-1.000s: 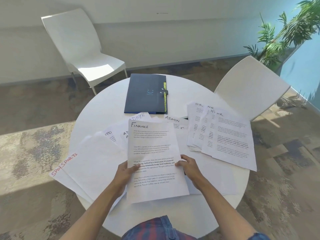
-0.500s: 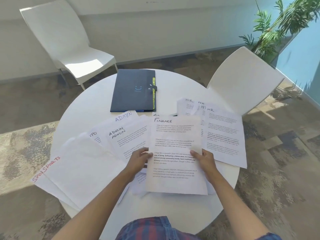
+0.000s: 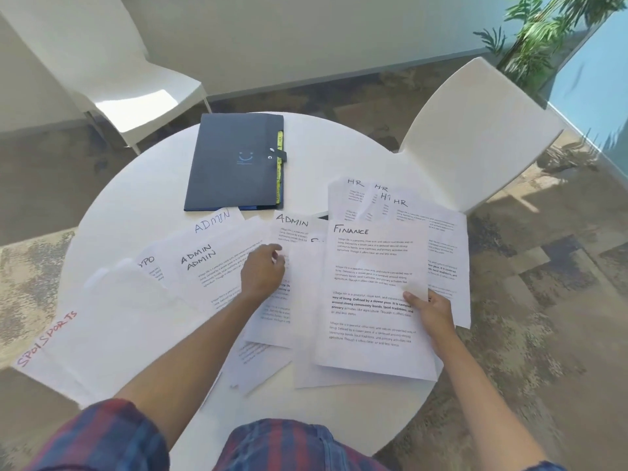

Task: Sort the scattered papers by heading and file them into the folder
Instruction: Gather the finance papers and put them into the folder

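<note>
My right hand (image 3: 430, 311) pinches the right edge of a sheet headed FINANCE (image 3: 370, 266), which lies over the HR sheets (image 3: 441, 226) at the table's right. My left hand (image 3: 263, 271) rests with curled fingers on an ADMIN sheet (image 3: 292, 229) in the middle; whether it grips the paper is unclear. More ADMIN sheets (image 3: 204, 263) fan out to the left. SPORTS sheets (image 3: 85, 334) hang over the near left edge. The dark blue folder (image 3: 234, 164) lies closed at the far side of the round white table (image 3: 142, 195).
One white chair (image 3: 136, 93) stands beyond the table at the far left, another white chair (image 3: 475, 130) at the right. A green plant (image 3: 543, 32) fills the top right corner. Patterned carpet surrounds the table.
The FINANCE sheet has moved right, now held by my right hand alone. My left hand let go of it and reached forward onto the ADMIN sheet in the middle.
</note>
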`<state>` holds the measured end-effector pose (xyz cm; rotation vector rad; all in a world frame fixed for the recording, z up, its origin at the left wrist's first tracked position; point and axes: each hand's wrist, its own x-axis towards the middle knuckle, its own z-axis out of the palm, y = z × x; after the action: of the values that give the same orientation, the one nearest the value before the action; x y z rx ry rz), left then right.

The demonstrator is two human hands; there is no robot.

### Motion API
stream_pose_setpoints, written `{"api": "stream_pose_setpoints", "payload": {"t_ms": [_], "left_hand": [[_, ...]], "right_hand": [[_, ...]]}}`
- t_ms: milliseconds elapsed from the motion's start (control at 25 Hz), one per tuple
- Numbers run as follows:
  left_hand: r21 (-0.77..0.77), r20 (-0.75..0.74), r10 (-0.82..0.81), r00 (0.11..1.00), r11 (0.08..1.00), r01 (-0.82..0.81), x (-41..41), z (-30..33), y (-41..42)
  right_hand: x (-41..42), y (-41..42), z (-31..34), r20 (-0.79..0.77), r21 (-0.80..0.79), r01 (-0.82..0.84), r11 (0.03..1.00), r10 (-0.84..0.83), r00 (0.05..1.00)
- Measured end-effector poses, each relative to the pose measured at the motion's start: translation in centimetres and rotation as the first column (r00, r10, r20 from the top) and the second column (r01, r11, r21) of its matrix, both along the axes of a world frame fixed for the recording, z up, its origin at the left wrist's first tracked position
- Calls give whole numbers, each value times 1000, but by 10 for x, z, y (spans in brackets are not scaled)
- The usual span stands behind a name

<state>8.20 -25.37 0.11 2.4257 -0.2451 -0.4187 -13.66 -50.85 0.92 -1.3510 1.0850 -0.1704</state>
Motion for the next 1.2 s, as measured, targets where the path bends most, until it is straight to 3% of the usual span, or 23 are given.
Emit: {"api": "stream_pose_setpoints", "payload": {"t_ms": [200,400,760,840,1040,1200], "left_hand": [[114,50,-204,978,974,197,31,-8,-41],[325,76,-442,894,858,397,45,-19,-77],[275,105,-386,916,897,346,46,-33,-89],[209,57,-350,935,920,332,47,-31,-90],[-141,-244,-175,954,980,144,66,-13,-76],[-241,-234,-44,971,971,-14,87,15,-45]], "right_hand": [[4,-6,-5,-7,-19,-12,1000,12,1000],[5,-9,-21,-82,-94,-23,995,15,997],[6,-5,-40,-196,-123,-23,992,-2,981],[5,-5,-41,-195,-126,-20,992,-5,981],[5,-6,-40,-196,-114,-30,993,7,981],[4,-6,-39,-188,-123,-45,991,22,982]]}}
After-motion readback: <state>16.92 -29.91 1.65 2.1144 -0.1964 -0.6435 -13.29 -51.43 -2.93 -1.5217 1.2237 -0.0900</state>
